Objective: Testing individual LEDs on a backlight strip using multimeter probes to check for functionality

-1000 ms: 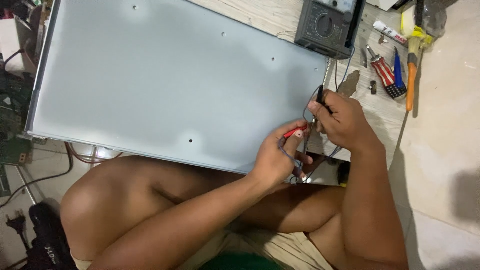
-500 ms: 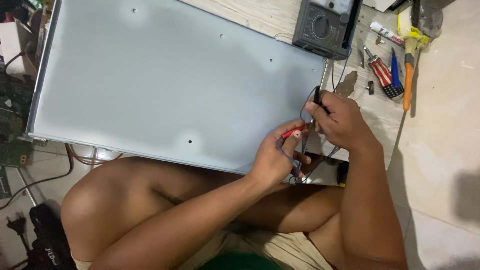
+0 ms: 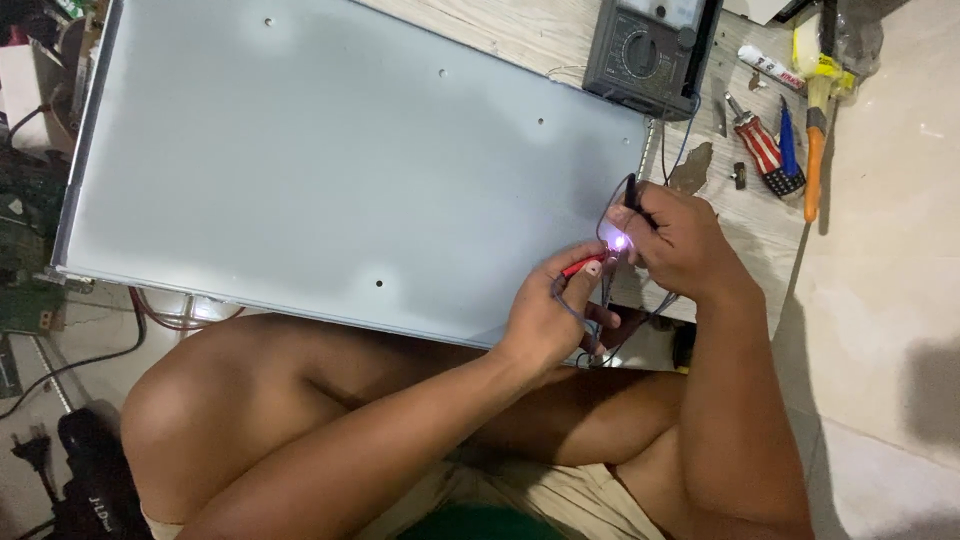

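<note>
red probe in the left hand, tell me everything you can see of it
The red probe is a thin, plastic-looking rod, mostly hidden by the left hand, which pinches it between thumb and fingers. Only a short red length shows, lying nearly level and pointing right towards the right hand. A small bright light glows just off its tip, at the right edge of the grey panel. The tip itself is lost in the glare. A thin dark wire loops by the hand; where it joins is unclear.

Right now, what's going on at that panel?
A seated person works at the near edge of a large grey panel. The left hand pinches a red probe, the right hand a black probe. A small light glows where the tips meet. A meter sits beyond.
</note>
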